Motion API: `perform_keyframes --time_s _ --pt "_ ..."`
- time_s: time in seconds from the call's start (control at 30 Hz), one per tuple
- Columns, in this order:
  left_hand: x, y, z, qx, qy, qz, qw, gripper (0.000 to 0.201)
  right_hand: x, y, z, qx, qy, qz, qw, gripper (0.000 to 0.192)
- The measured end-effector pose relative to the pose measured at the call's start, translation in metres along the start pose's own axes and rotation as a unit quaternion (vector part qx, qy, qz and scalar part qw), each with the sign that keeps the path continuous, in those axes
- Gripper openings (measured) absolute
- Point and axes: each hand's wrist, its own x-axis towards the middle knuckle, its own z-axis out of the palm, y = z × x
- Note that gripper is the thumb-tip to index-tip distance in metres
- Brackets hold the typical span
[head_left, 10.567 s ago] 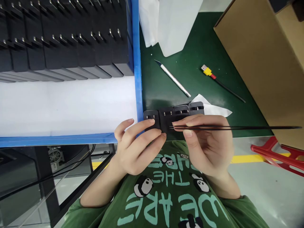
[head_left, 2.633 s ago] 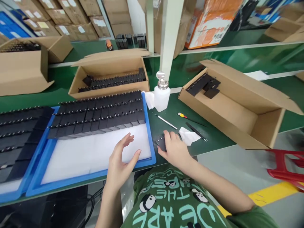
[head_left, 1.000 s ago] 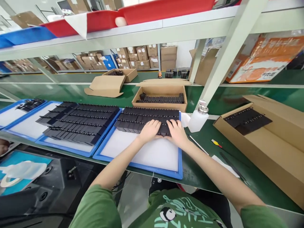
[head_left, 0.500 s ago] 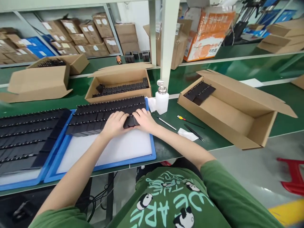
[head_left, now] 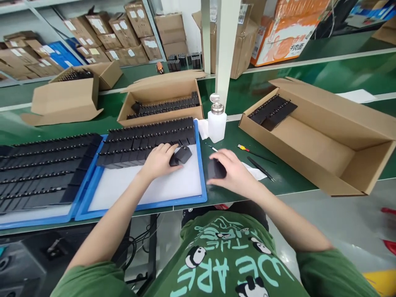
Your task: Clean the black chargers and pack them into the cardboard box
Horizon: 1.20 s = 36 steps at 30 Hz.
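Note:
My right hand (head_left: 235, 172) is closed around a black rectangular block (head_left: 216, 169), held over the green bench just right of the blue-rimmed tray. In the tray, my left hand (head_left: 159, 162) grips another black block (head_left: 175, 160) between thumb and fingers at the end of the front row. Against it leans a tilted black block (head_left: 185, 154), whose contact with the fingers I cannot make out. Rows of similar blocks (head_left: 148, 134) with small shiny tips fill the back of the tray (head_left: 173, 202), which has a white lining.
A second tray of blocks (head_left: 40, 173) stands at the left. An open carton (head_left: 312, 144) with some blocks lies at the right, another carton (head_left: 161, 115) behind the tray. A white pump bottle (head_left: 217, 126), tweezers (head_left: 260, 168) and a red-yellow-tipped cable (head_left: 244, 148) are on the bench.
My right hand has moved right, out of the tray, with a black block in it. My left hand stays at the row's end, where one block now sits tilted. The view has shifted slightly.

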Motion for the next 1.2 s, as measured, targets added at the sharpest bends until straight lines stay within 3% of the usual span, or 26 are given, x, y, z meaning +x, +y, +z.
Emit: perform_keyframes --time_s 0.1,0.23,0.33,0.5,0.63,0.77,0.87,0.97,1.1,1.2 --pt "0.005 0.003 -0.005 0.013 -0.018 0.005 1.0 0.081 -0.038 0.009 0.0 -0.023 -0.032 0.005 0.999 0.065" --pt "0.012 0.008 -0.01 0.023 -0.049 0.024 0.998 0.058 -0.062 0.025 -0.003 -0.054 -0.058 0.017 0.997 0.06" --pt "0.011 0.01 -0.013 0.026 -0.06 0.029 0.997 0.052 -0.069 0.041 -0.017 -0.06 -0.075 0.015 0.995 0.058" --pt "0.014 0.01 -0.017 0.021 -0.067 0.044 0.997 0.083 -0.068 0.059 -0.032 -0.039 -0.12 -0.021 0.992 0.058" --pt "0.025 0.011 -0.019 0.006 -0.076 0.077 0.994 0.068 -0.065 0.058 -0.029 -0.029 -0.129 -0.033 0.991 0.062" --pt "0.025 0.017 -0.028 0.0 -0.054 0.071 0.996 0.058 -0.072 0.056 -0.029 -0.013 -0.127 -0.03 0.991 0.079" --pt "0.017 0.04 -0.044 -0.011 -0.019 0.048 0.999 0.062 -0.079 0.056 -0.028 0.006 -0.113 -0.015 0.994 0.082" --pt "0.01 0.086 -0.056 -0.043 0.032 0.048 0.997 0.061 -0.081 0.056 -0.025 0.028 -0.089 0.006 0.996 0.075" --pt "0.014 0.151 -0.048 -0.055 0.033 0.122 0.99 0.058 -0.084 0.056 -0.03 0.049 -0.085 0.018 0.995 0.085" --pt "0.021 0.178 -0.036 -0.034 0.036 0.134 0.99 0.053 -0.098 0.061 -0.048 0.044 0.001 0.036 0.998 0.073"
